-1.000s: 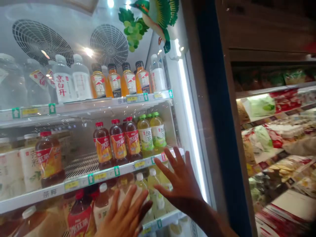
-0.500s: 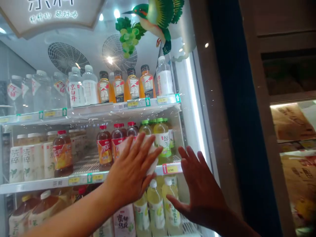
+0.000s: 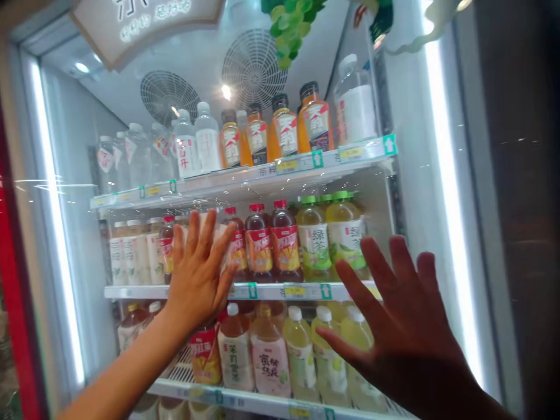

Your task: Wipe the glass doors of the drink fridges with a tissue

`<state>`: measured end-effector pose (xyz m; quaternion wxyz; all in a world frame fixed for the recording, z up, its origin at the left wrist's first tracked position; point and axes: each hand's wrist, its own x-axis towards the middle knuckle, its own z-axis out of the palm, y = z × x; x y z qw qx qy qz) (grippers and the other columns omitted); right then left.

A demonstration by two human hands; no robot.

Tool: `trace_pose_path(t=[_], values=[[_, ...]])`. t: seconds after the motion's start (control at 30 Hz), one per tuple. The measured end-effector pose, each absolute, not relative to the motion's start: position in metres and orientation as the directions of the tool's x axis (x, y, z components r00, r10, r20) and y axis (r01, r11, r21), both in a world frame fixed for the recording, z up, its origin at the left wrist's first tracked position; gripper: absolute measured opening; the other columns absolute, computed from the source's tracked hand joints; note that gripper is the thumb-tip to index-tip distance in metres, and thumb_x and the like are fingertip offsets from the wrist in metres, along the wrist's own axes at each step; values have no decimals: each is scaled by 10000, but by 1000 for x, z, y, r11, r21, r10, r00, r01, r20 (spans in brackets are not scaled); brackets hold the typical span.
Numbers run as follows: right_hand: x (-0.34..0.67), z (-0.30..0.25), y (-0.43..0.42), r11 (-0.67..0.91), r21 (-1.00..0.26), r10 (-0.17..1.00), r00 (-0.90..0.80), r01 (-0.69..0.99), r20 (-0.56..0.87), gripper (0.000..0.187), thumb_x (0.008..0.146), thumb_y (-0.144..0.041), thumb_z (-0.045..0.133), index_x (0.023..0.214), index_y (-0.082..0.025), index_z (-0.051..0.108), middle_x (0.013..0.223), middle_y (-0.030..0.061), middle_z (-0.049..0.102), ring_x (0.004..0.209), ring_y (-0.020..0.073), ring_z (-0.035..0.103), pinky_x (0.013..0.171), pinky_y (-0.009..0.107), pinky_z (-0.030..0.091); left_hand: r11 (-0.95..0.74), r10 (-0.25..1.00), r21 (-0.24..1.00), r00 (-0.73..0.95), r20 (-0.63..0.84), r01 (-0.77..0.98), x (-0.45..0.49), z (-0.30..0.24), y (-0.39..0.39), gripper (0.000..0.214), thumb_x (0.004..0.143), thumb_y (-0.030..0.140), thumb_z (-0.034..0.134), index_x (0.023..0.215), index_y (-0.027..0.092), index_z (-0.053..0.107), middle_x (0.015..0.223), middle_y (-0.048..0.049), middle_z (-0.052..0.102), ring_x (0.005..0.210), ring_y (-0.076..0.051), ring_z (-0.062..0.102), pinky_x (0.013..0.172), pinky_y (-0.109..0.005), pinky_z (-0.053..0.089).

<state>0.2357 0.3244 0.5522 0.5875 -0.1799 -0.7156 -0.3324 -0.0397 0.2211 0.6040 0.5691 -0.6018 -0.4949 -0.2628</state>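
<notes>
Left grip (image 3: 195, 280): my fingers lie long and apart, palm toward the glass front (image 3: 245, 195), clamped on nothing I can see.
Pale sheet (image 3: 219, 224): it shows beside and between those fingers, on the far side of my palm; so much is covered that I cannot tell cloth from paper.
Sheet's handling: I judge it light, limp and easy to crumple; a flat palm across its middle should hold it better than a pinch at one edge.
Right grip (image 3: 394, 321): fingers fanned wide, nothing visible in it; I cannot tell whether skin meets glass.
Glass front: clear, stiff, likely slippery; best met with flat, even pressure.
Grapes (image 3: 291, 32): a flat-looking green cluster of rounds, high up.
Red-capped bottles (image 3: 286, 245): glossy, dark-filled, upright behind the pane, ringed by bright labels.
Shelf edge (image 3: 269, 291): straight, white, carrying price tags.
Fan grilles (image 3: 256, 67): round, ringed mesh.
</notes>
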Motion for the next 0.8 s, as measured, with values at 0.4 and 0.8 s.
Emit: trace_pose_path(t=[0.4,0.8], values=[[103,559,287,698,341,-174,-313,630,934,842,965,-358,626,1668,-271,171,1730,91,143,1580,421,153,1248,726,173,203,256,-321,267,929,925,-170,577,171,734,1002,254,470,1654,250,132,1759,-45,51,1626,-286,-7,1320,-552,25],[-10,565,242,686,182,-65,-191,704,980,813,978,-485,587,1661,-351,167,1720,21,177,1577,391,200,1240,739,179,147,259,-334,290,921,931,-286,583,130,771,989,203,463,1659,234,83,1757,-4,18,1627,-254,-27,1333,-497,-12]])
